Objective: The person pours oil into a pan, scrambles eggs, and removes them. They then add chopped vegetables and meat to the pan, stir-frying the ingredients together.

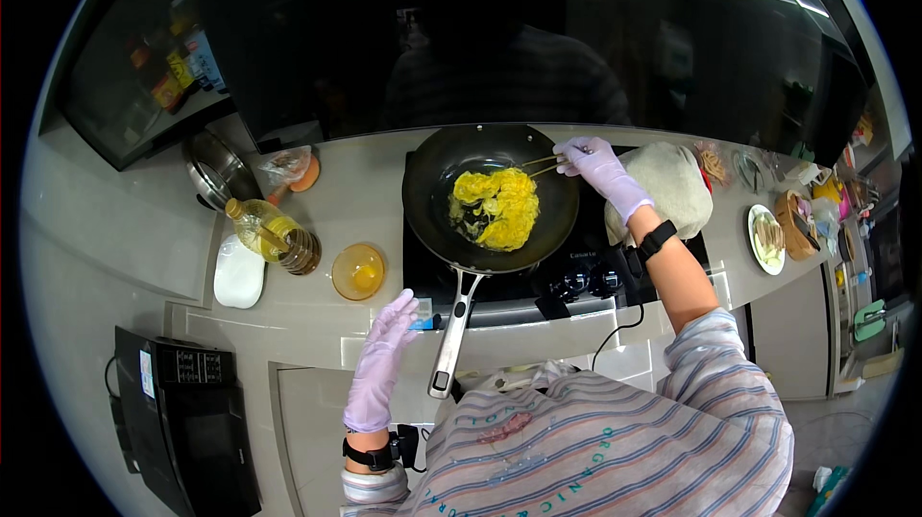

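Note:
A dark wok sits on the black cooktop, its metal handle pointing towards me. Yellow cooked egg lies in folded curds in the middle of the wok, with some bubbling liquid at its left edge. In my right hand, covered by a pale purple glove, is a pair of chopsticks whose tips reach the egg's upper right side. My left hand, gloved too, hovers left of the handle with fingers extended, holding nothing. Left of the cooktop stands an amber glass bowl with egg residue inside.
An oil bottle, a white dish and a metal pot stand at the left. Right of the wok sits a cloth-covered object; beyond it is a plate of cut food. A dark glossy panel rises behind.

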A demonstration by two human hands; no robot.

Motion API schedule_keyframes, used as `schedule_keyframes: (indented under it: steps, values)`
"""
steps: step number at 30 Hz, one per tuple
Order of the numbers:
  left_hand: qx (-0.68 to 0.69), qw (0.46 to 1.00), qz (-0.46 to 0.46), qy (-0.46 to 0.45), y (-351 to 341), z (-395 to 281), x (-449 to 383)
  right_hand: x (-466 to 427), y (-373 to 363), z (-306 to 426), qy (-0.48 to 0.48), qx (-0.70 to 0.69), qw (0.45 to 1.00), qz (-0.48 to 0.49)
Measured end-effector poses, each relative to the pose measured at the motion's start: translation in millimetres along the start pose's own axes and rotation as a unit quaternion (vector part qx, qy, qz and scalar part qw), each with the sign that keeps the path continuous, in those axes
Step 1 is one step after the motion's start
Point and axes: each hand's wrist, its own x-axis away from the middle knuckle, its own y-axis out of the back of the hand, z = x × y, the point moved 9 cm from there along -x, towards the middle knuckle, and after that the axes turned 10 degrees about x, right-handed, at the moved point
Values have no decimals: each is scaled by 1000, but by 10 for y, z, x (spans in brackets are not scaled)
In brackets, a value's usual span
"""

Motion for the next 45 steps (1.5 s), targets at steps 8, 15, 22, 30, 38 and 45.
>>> schedule_keyframes:
  steps: [8, 15, 22, 30, 38, 45]
  values:
    - [8, 1000, 7, 1, -7, -9, -27, 420, -802, 347, 153, 174, 968, 94]
    - [6, 1000, -1, -6, 2, -20, -25, 767, -1114, 325, 28, -96, 960, 261]
    - [6, 1000, -3, 0, 26, -1, 18, 339, -362, -62, 28, -93, 987, 127]
    - [11, 1000, -15, -8, 20, -35, 41, 447, 41, 22, -15, 87, 996, 18]
    - [20, 1000, -7, -21, 64, -90, 81, 83, -1220, 346, 73, -66, 992, 85]
    - [26, 1000, -16, -5, 121, -19, 42, 571, -890, 314, 57, -18, 933, 355]
